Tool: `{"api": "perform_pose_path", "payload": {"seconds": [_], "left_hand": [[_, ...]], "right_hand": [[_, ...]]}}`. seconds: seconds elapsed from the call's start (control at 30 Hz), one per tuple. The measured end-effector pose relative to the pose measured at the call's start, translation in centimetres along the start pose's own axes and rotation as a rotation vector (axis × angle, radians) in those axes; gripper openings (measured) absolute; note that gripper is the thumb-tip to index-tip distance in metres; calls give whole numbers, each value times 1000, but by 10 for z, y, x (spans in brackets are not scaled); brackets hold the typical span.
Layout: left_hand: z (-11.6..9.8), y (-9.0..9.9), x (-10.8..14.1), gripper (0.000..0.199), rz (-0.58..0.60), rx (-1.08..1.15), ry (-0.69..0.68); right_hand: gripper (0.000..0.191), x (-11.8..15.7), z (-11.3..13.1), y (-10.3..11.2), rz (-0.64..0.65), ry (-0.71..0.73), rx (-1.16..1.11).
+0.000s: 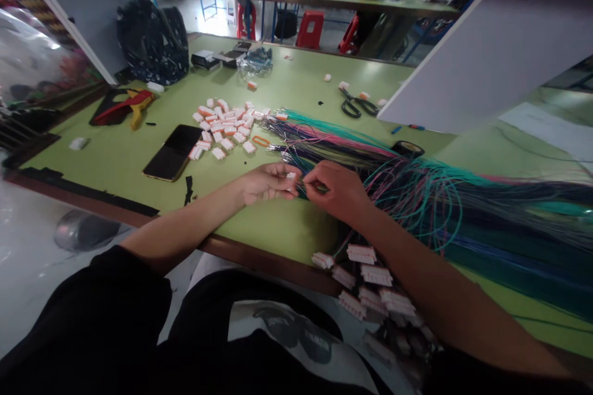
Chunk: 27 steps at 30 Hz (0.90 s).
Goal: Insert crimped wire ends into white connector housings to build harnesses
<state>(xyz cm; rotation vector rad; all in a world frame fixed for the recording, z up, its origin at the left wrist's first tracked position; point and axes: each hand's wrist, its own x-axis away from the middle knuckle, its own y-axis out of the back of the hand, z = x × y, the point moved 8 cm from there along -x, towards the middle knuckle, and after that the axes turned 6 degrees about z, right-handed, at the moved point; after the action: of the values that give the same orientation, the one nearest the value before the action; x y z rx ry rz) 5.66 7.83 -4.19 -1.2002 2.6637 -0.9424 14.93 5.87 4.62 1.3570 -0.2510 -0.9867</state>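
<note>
My left hand (271, 184) is closed on a small white connector (291, 176), held between thumb and fingers above the green table (264, 222). Just to its right, my right hand (331, 188) is pinched, its fingertips close to the connector; whatever lies between them is too small to make out. Beyond my hands, a pile of white and orange connectors (229, 126) lies beside a long bundle of teal, pink and dark wires (343, 142). Wired connectors (376, 274) hang at the table's front edge, below my right forearm.
A black phone (172, 151) lies left of the pile. Farther left is a red and yellow tool (127, 108). Scissors (356, 103) and a black tape roll (407, 148) are on the right. A black bag (155, 40) stands at the back left, and a white panel (467, 55) slants across the right.
</note>
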Motion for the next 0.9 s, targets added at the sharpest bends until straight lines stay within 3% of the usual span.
{"api": "perform_pose_path", "payload": {"seconds": [0.5, 0.77, 0.9], "left_hand": [[10, 0, -3, 24, 69, 68, 71], [8, 5, 1, 27, -6, -60, 88], [3, 1, 1, 34, -9, -58, 57]], "right_hand": [[19, 2, 6, -9, 24, 60, -131], [16, -2, -7, -17, 163, -81, -319], [11, -2, -18, -15, 154, -210, -384]]}}
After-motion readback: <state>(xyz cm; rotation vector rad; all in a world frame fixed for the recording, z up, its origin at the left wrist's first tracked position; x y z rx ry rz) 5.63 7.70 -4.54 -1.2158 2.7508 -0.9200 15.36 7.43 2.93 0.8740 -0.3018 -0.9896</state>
